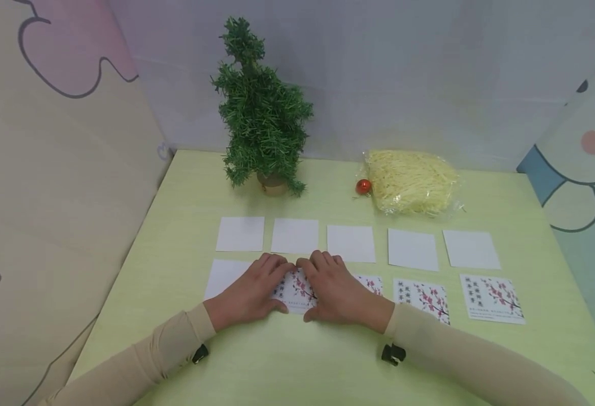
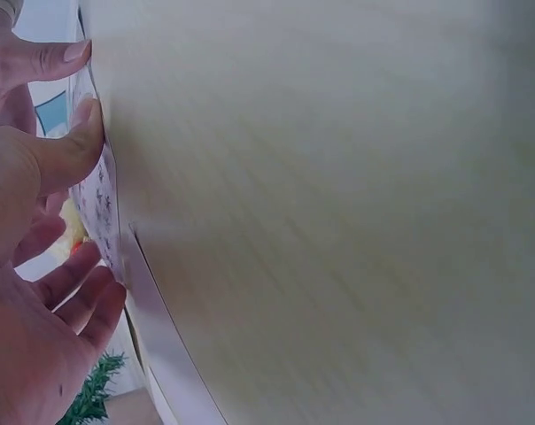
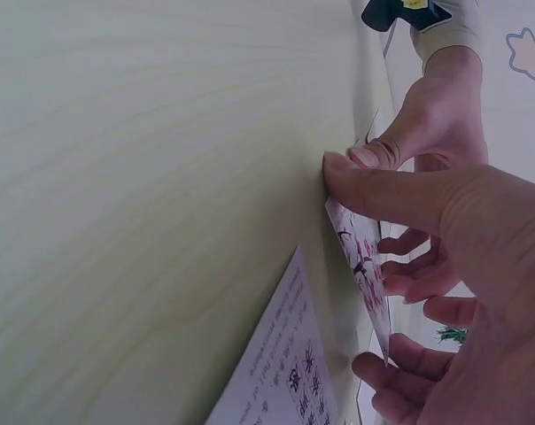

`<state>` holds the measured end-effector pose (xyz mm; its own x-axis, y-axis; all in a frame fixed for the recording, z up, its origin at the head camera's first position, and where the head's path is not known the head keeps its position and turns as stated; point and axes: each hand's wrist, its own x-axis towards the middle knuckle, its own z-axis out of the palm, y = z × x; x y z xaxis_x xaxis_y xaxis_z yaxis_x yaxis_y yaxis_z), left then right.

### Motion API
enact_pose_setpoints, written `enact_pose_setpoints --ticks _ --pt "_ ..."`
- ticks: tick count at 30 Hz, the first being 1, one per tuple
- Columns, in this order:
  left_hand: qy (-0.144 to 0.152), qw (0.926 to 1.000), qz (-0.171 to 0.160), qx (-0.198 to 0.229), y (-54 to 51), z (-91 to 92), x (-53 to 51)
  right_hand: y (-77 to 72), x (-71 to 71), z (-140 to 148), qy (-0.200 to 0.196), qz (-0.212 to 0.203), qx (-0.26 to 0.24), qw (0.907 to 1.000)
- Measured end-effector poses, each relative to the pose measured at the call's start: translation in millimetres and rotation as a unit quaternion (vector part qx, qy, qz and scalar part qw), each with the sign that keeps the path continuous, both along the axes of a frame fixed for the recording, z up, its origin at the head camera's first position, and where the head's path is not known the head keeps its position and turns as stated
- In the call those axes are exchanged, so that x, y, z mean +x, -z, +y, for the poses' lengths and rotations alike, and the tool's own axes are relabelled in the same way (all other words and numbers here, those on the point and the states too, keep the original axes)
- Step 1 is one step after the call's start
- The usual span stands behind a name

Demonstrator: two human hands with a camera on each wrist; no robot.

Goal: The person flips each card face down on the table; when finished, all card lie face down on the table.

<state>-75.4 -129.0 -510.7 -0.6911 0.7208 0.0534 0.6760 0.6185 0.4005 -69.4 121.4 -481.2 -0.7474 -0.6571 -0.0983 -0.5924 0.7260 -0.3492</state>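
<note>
A white card printed with pink blossom branches and dark characters (image 1: 297, 294) lies at the middle of the front row, between both hands. My left hand (image 1: 252, 288) grips its left side, thumb at the near edge and fingertips at the far edge. With thumb and fingers spread the same way, my right hand (image 1: 340, 290) holds its right side. In the right wrist view the card (image 3: 363, 261) spans from thumb to fingers. A second printed card (image 1: 370, 283) is partly hidden by the right hand. Beside the left hand lies a blank white card (image 1: 223, 276).
Several blank white cards (image 1: 350, 243) form a row behind the hands. Two more blossom cards (image 1: 492, 299) lie at the right. Farther back stand a small artificial Christmas tree (image 1: 267, 118), a red ball ornament (image 1: 363, 186) and a clear bag of yellow shredded filler (image 1: 411, 181).
</note>
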Motion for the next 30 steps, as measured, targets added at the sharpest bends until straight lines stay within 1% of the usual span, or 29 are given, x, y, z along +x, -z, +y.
enact_pose_setpoints --ticks 3,6,9,12,14,15,16,17,19,20,21,22,24,26,28,30 --pt "-0.005 1.0000 -0.003 -0.003 -2.3 1.4 0.4 -2.3 -0.3 1 -0.002 0.004 -0.007 1.0000" --pt "-0.015 0.9997 -0.017 -0.005 -5.5 4.0 1.5 -6.7 -1.0 2 -0.008 0.013 -0.011 0.9998" --pt "-0.022 0.9993 -0.030 0.002 -9.7 8.7 2.2 -14.4 -1.9 4 -0.014 0.018 -0.027 0.9994" --pt "-0.025 0.9990 -0.035 0.013 -12.3 12.4 1.2 -25.6 -1.8 5 -0.018 0.005 -0.067 0.9975" --pt "-0.030 0.9979 -0.048 0.030 -13.5 13.5 0.6 -31.6 -1.4 8 -0.014 -0.020 -0.111 0.9935" --pt "-0.034 0.9964 -0.063 0.045 -13.9 13.8 0.3 -34.3 -1.1 10 -0.010 -0.041 -0.137 0.9897" --pt "-0.041 0.9937 -0.084 0.062 -14.5 13.5 0.8 -36.4 -0.3 12 -0.004 -0.069 -0.166 0.9837" --pt "-0.047 0.9898 -0.107 0.082 -14.8 13.2 1.2 -37.7 0.3 15 0.001 -0.098 -0.195 0.9759" --pt "-0.063 0.9788 -0.153 0.121 -16.4 12.7 2.1 -39.2 1.5 20 0.012 -0.153 -0.243 0.9579" --pt "-0.074 0.9728 -0.174 0.134 -17.2 12.6 2.6 -39.0 1.8 23 0.016 -0.173 -0.256 0.9509" --pt "-0.083 0.9663 -0.192 0.149 -17.8 12.6 3.0 -37.6 1.8 25 0.017 -0.187 -0.263 0.9463" --pt "-0.093 0.9616 -0.205 0.157 -18.5 12.6 3.6 -34.9 1.8 26 0.018 -0.191 -0.262 0.9457" --pt "-0.111 0.9577 -0.214 0.157 -19.1 12.7 4.6 -26.6 1.3 25 0.016 -0.179 -0.241 0.9537" --pt "-0.121 0.9579 -0.214 0.148 -18.4 12.7 5.8 -15.5 0.6 21 0.008 -0.147 -0.206 0.9673" --pt "-0.123 0.9625 -0.202 0.134 -16.4 12.8 6.7 -5.1 0.5 17 -0.003 -0.107 -0.178 0.9783" --pt "-0.121 0.9686 -0.183 0.117 -13.6 12.6 7.7 2.8 0.5 13 -0.015 -0.069 -0.160 0.9845"
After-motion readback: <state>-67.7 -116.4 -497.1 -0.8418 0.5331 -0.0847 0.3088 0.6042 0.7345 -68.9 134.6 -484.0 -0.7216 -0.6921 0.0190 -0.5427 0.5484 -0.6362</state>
